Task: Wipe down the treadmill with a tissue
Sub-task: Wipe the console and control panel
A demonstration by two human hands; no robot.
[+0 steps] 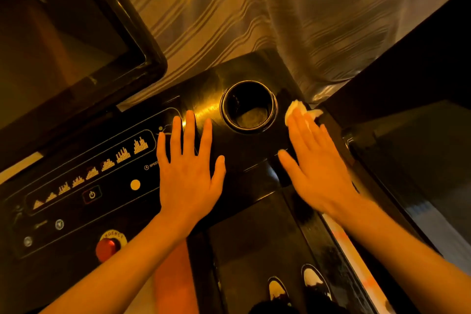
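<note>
The black treadmill console [244, 150] fills the middle of the head view, with a round cup holder [249, 107] set into it. A white tissue [297, 109] lies on the console right of the cup holder. My right hand [316, 163] presses flat on the tissue, fingers straight, so only its far edge shows beyond my fingertips. On the console left of the cup holder my left hand [187, 168] rests flat with its fingers spread, holding nothing.
The control panel [84, 186] with lit program bars, a power button [92, 195] and a red emergency knob [108, 248] lies at the left. A dark screen [63, 41] rises at the upper left. Curtains [280, 15] hang behind. My shoes [313, 279] stand on the belt below.
</note>
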